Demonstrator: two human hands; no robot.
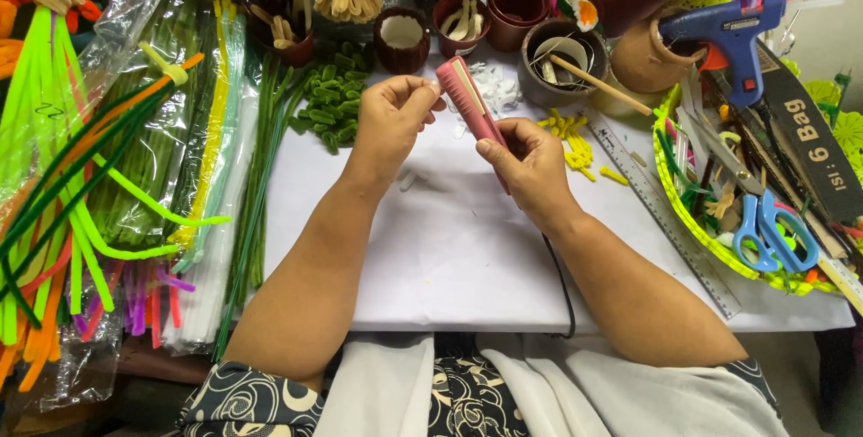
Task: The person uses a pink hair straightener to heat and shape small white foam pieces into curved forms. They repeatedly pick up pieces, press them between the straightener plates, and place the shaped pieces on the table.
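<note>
two hands meet above the white paper-covered table (449, 248). the right hand (530, 167) is clamped around a slim pink two-plate heating iron (469, 100), tilted toward eleven o'clock. the left hand (395, 118) pinches its fingertips together at the iron's tip, on something too small to tell. pressing seems underway; steady alignment matters.

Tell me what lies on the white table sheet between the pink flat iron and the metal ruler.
In the head view, short yellow pipe-cleaner pieces lie scattered between the pink flat iron and the metal ruler, on the white sheet.
</note>
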